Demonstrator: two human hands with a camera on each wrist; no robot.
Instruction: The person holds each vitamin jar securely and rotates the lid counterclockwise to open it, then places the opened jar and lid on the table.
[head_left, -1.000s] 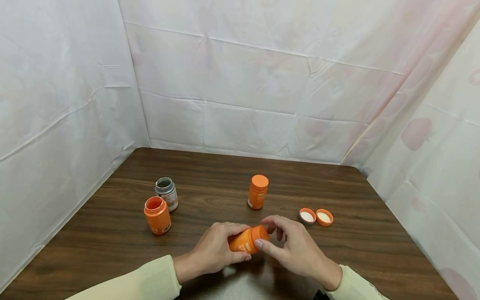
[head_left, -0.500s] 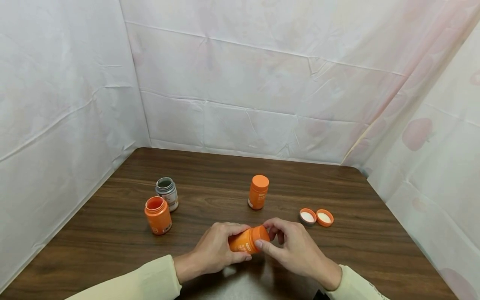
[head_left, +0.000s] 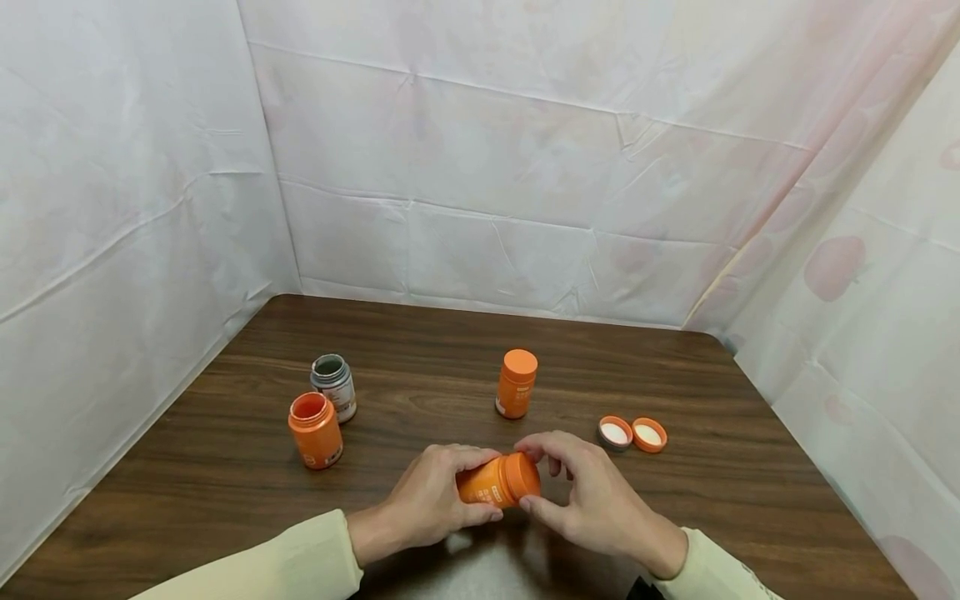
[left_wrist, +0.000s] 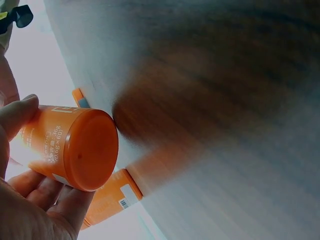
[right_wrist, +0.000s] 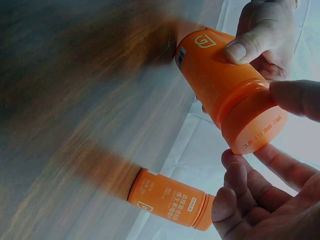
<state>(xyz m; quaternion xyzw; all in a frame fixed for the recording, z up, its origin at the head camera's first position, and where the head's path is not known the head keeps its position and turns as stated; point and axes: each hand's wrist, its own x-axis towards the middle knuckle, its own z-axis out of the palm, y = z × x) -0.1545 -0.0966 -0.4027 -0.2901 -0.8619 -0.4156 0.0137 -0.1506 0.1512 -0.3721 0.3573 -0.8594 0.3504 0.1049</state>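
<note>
My left hand (head_left: 435, 492) grips the body of an orange pill bottle (head_left: 482, 486), which is tilted on its side with its cap (head_left: 524, 477) toward the right. White lettering shows on the body. At the cap, my right hand (head_left: 592, 496) has its thumb on one side and its fingertips on the other, plainest in the right wrist view, where the cap (right_wrist: 255, 125) sits on the bottle's neck. The bottle's flat base (left_wrist: 92, 150) faces the left wrist camera.
A capped orange bottle (head_left: 516, 387) stands behind the hands. To the left stand an uncapped orange bottle (head_left: 318, 437) and an uncapped grey bottle (head_left: 339, 392). Two loose caps, one grey-sided (head_left: 615, 432) and one orange (head_left: 649, 435), lie inner side up at right. White sheets border the table.
My right thumb and fingers have shifted around the cap, the thumb moving lower toward its edge. My left hand and the bottle's body stay almost in place.
</note>
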